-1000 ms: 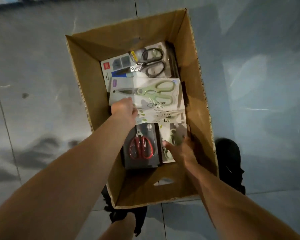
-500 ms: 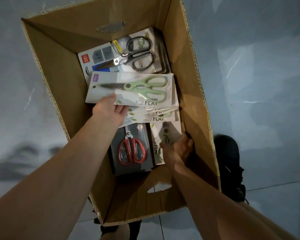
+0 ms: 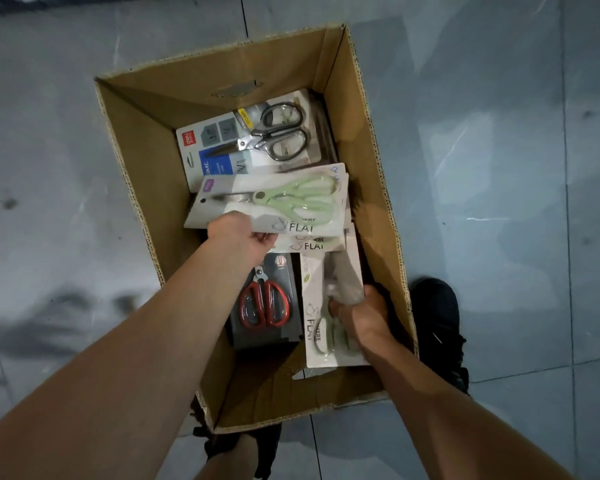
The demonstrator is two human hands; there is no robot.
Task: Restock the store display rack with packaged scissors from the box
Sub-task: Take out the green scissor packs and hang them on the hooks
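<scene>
An open cardboard box (image 3: 132, 161) stands on the floor below me, holding packaged scissors. My left hand (image 3: 238, 235) pinches the near edge of a white card with pale green scissors (image 3: 291, 202), raised above more cards of the same kind. My right hand (image 3: 362, 317) grips another green-scissors pack (image 3: 317, 327) standing lengthwise by the box's right wall. A dark pack with red-handled scissors (image 3: 264, 303) lies between my hands. At the far end lies a pack of black-handled scissors (image 3: 253, 140).
Grey floor tiles (image 3: 499, 168) surround the box. A black shoe (image 3: 437, 317) sits just right of the box, and another dark shoe (image 3: 243, 452) shows at its near edge. No display rack is visible.
My right hand has closed round the green-scissors pack by the right wall and drawn it nearer. My left hand keeps hold of the top green pack. The view pulled back from the box.
</scene>
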